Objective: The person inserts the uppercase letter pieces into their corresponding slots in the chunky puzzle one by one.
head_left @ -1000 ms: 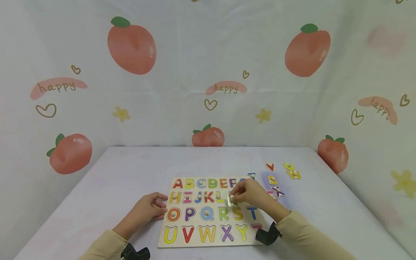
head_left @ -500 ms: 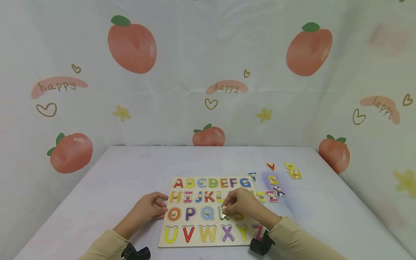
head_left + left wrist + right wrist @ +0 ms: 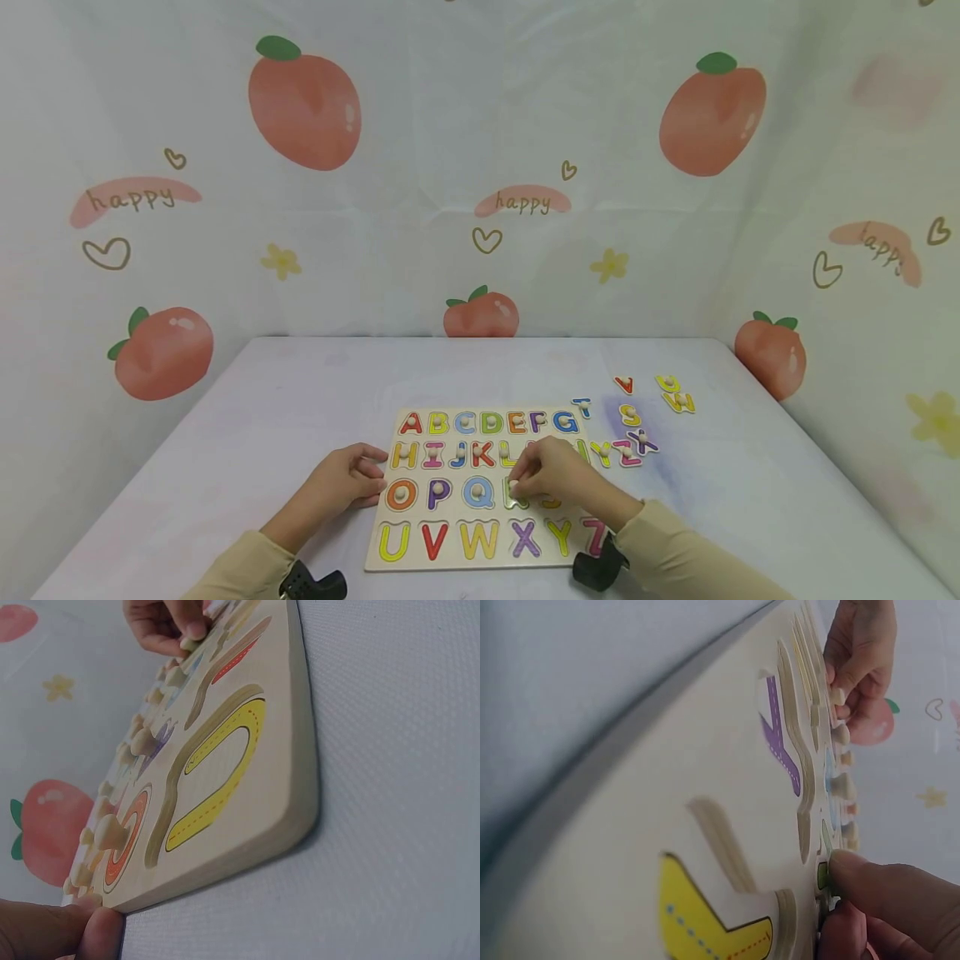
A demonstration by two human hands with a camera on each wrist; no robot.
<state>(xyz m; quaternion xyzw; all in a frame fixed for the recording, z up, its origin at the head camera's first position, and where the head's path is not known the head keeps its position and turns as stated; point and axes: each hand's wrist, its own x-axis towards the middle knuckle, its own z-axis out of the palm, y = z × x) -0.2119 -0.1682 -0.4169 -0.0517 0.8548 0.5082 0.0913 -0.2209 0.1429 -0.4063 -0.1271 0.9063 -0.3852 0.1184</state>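
Observation:
A wooden alphabet puzzle board (image 3: 442,564) lies on the table, with knobbed letters filling its upper rows. My right hand (image 3: 558,475) pinches the knob of the green letter R piece (image 3: 510,502) over the R recess in the third row. Fingers hide much of that piece, and whether it sits flush I cannot tell. Beneath the fingertips, the right wrist view shows a green bit (image 3: 823,875). My left hand (image 3: 341,483) touches the board's left edge with relaxed fingertips; its thumb and a finger (image 3: 101,930) meet the rim in the left wrist view.
Loose knobbed letters lie right of and behind the board: T (image 3: 582,407), V (image 3: 624,384), U (image 3: 667,383), W (image 3: 679,402), S (image 3: 629,415), X (image 3: 642,442), Z (image 3: 627,453) and Y (image 3: 602,453). Bottom-row recesses, such as the yellow U (image 3: 393,542), hold no pieces.
My right hand has moved from the end of the second row down and left to the R recess, carrying the R piece. The left hand stays at the board's edge.

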